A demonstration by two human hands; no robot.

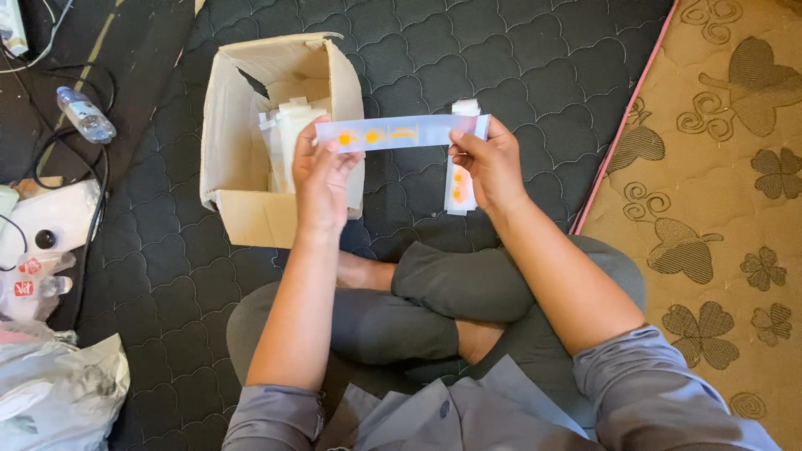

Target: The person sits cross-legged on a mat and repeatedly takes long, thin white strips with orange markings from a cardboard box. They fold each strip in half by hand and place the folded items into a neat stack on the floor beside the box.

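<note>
Pale strip (pixel 401 132), long and flat, with orange marks near its left end. Held in the air above the dark quilted mat (pixel 535 75), long axis running left to right across the view, nearly level.

Left hand (pixel 322 171) pinches the strip's left end, thumb and fingers closed on it from below. Right hand (pixel 489 163) pinches the right end, fingers closed on the edge. Each hand holds one end; the span between them is taut and free.

Under the right hand, on the mat, a small stack of similar strips (pixel 459 179) lies with its long axis running away from the person, crosswise to the held strip. It is nearer the right hand.

Behind the left hand, an open cardboard box (pixel 242 142) holds more white pieces (pixel 288 134), packed upright. Crossed legs (pixel 418 301) below both forearms. Plastic bottle (pixel 86 114) and cables far left.
</note>
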